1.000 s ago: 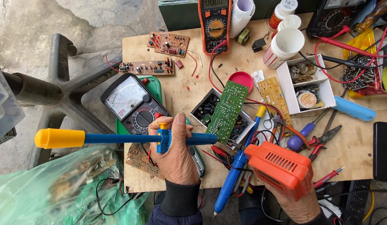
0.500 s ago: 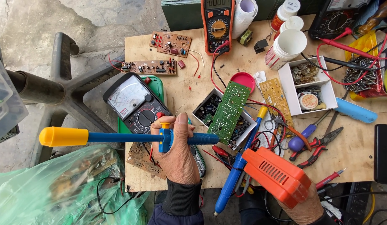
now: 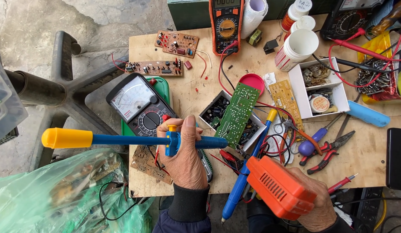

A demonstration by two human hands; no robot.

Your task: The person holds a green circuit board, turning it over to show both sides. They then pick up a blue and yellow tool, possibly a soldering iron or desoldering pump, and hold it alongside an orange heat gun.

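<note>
Since earlier, both tools barely shift. My left hand (image 3: 185,157) grips the blue desoldering pump (image 3: 131,140), its tip at three o'clock meeting the green circuit board (image 3: 237,114); my right hand (image 3: 315,207) grasps the orange soldering gun (image 3: 280,187).

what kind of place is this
Probably an electronics repair bench: bare circuit boards such as the green circuit board, an analog multimeter, and the left hand holding a blue desoldering pump.
</note>
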